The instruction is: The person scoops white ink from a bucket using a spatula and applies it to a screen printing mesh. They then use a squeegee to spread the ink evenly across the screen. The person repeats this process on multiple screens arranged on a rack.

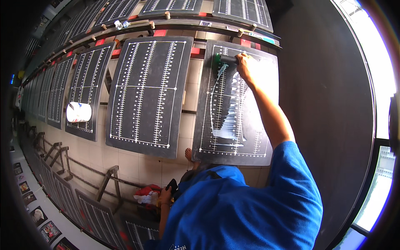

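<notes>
At the far end of a dark board marked with white lines, my right hand is closed round a black-handled tool with a green end. That green end is over the board's far left corner; its exact kind is hard to tell. A glossy pale wet smear runs down the board from there. My left hand is low by my left side, its fingers curled by a small black thing that I cannot make out.
Left of this board lies a similar marked board. Beyond that, a white tub rests on another board. A dark rail crosses behind. Red and white cloth is near my left hand. A dark panel stands at right.
</notes>
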Demonstrator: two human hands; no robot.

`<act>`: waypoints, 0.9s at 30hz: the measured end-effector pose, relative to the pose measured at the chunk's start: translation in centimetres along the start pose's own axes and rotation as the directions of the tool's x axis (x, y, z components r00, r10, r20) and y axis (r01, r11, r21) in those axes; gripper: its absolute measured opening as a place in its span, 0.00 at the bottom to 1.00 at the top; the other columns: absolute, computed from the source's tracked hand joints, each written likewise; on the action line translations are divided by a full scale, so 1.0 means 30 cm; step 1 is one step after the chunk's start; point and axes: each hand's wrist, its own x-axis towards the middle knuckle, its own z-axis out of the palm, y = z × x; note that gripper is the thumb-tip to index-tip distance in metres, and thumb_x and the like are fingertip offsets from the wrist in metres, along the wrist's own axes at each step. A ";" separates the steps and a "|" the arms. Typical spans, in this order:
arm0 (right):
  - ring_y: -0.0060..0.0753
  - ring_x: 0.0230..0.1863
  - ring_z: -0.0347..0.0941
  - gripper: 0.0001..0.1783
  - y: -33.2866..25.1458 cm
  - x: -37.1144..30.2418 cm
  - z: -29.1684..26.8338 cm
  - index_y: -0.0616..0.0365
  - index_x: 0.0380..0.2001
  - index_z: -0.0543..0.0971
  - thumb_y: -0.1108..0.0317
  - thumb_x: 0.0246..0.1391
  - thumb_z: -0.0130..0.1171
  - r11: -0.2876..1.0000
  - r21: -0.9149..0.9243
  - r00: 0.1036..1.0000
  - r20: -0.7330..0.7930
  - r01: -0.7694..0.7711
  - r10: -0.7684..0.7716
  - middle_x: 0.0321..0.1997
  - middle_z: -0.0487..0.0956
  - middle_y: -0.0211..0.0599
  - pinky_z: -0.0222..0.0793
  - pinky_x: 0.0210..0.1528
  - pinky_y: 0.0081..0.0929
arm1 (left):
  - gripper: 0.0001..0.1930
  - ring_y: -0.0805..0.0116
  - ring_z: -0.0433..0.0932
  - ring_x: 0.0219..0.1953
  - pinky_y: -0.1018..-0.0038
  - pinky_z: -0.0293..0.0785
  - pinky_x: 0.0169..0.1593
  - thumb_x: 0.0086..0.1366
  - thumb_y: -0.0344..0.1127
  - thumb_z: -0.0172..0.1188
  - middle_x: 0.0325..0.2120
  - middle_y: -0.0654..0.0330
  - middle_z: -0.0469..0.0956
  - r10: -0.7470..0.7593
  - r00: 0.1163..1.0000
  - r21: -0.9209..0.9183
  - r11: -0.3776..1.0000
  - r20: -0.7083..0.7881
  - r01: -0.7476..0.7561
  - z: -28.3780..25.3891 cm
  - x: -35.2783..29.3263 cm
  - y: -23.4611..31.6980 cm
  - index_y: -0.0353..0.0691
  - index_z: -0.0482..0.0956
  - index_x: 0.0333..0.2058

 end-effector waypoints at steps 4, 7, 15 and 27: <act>0.42 0.43 0.78 0.11 -0.008 -0.075 0.039 0.48 0.38 0.82 0.70 0.56 0.52 0.998 0.050 0.998 -0.048 0.040 -0.038 0.38 0.80 0.35 0.75 0.46 0.38 | 0.23 0.55 0.81 0.37 0.62 0.74 0.44 0.63 0.47 0.63 0.34 0.46 0.82 0.034 0.999 -0.030 0.999 0.017 -0.034 0.022 0.041 -0.073 0.28 0.79 0.41; 0.45 0.45 0.75 0.18 -0.047 -0.277 0.019 0.53 0.46 0.81 0.75 0.53 0.52 0.994 0.095 0.998 0.033 0.055 -0.058 0.41 0.78 0.40 0.73 0.47 0.41 | 0.23 0.54 0.82 0.38 0.61 0.75 0.43 0.62 0.47 0.63 0.35 0.45 0.83 0.037 0.998 -0.089 0.996 0.058 -0.032 0.048 0.136 -0.092 0.28 0.79 0.42; 0.46 0.56 0.73 0.27 -0.297 -0.995 -0.342 0.57 0.53 0.79 0.77 0.46 0.56 0.981 0.160 0.954 0.258 0.112 -0.151 0.55 0.78 0.42 0.69 0.59 0.37 | 0.21 0.58 0.81 0.40 0.62 0.76 0.44 0.63 0.44 0.65 0.37 0.49 0.83 0.043 0.994 -0.313 0.950 0.097 -0.010 0.102 0.355 0.000 0.30 0.79 0.45; 0.41 0.55 0.72 0.22 -0.226 -1.015 -0.437 0.54 0.51 0.80 0.76 0.51 0.53 0.997 0.061 0.947 0.315 0.052 -0.068 0.51 0.79 0.35 0.67 0.57 0.39 | 0.17 0.63 0.80 0.37 0.64 0.77 0.41 0.67 0.40 0.61 0.37 0.52 0.81 0.054 0.995 -0.407 0.913 0.079 -0.018 0.018 0.330 0.018 0.31 0.78 0.46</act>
